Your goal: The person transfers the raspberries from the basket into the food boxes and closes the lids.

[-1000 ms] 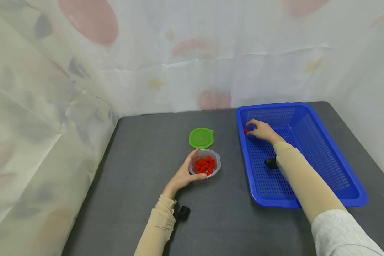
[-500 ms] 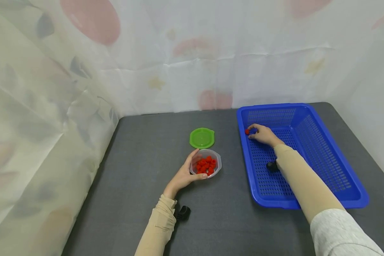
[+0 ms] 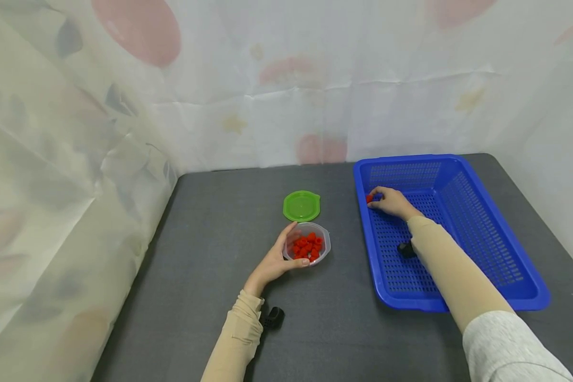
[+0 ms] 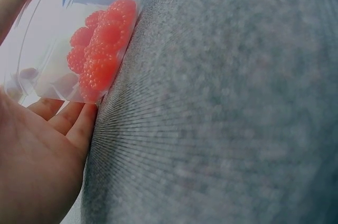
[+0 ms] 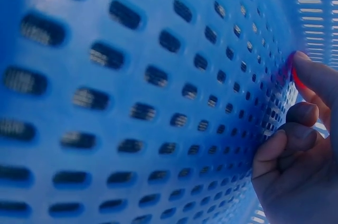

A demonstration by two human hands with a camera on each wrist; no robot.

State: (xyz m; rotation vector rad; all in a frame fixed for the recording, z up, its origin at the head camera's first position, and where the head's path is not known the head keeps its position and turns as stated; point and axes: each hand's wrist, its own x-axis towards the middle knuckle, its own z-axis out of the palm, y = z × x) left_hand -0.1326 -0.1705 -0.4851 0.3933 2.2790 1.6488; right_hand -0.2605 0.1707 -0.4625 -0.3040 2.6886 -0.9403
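My left hand (image 3: 272,262) holds a small clear plastic container (image 3: 323,233), thumb at its near side and fingers round the far left side. Several red raspberries (image 3: 307,246) lie inside, seen through the wall in the left wrist view. Over to the right, my right hand (image 3: 392,202) reaches into a blue plastic basket (image 3: 501,249). Thumb and index fingertips pinch a single raspberry (image 3: 369,198) low by the basket's left wall. In the right wrist view that raspberry (image 5: 299,78) is partly hidden by a finger, and the other fingers are curled.
A green lid (image 3: 301,206) lies flat just behind the container. The grey tabletop (image 3: 210,239) runs back to a patterned curtain (image 3: 277,95), which also hangs at the left. Slotted walls surround the basket's interior.
Thumb and fingers of the right hand have drawn closer together at the raspberry by the basket wall. The left hand and container stay in place.
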